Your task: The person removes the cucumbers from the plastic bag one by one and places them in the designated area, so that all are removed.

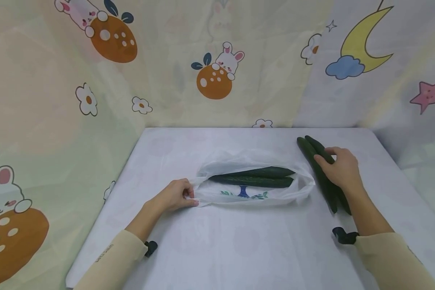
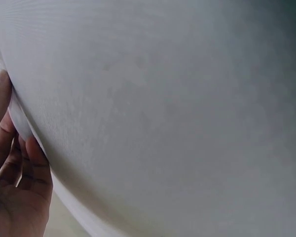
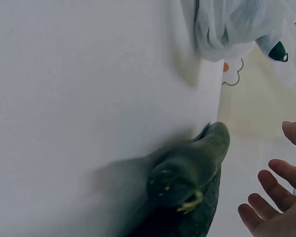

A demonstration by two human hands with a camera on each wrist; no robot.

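Note:
A white translucent plastic bag (image 1: 286, 196) with a printed tree design lies in the middle of the table, its mouth spread. Two cucumbers (image 1: 251, 181) lie side by side in it. My left hand (image 1: 175, 195) pinches the bag's left edge between thumb and fingers; the left wrist view shows those fingers (image 2: 37, 150) at a fold of white film. Two more cucumbers (image 1: 320, 177) rest slantwise on the table, right of the bag. Over their upper part is my right hand (image 1: 342, 167), thumb and fingers apart. The right wrist view shows its fingers (image 3: 276, 192) spread beside the cucumbers (image 3: 187, 168).
The white table (image 1: 239, 249) runs back to a patterned cloth backdrop (image 1: 166, 68), which also hangs along both sides. Dark wrist straps (image 1: 344, 235) show at the cuffs of the beige sleeves (image 1: 395, 257).

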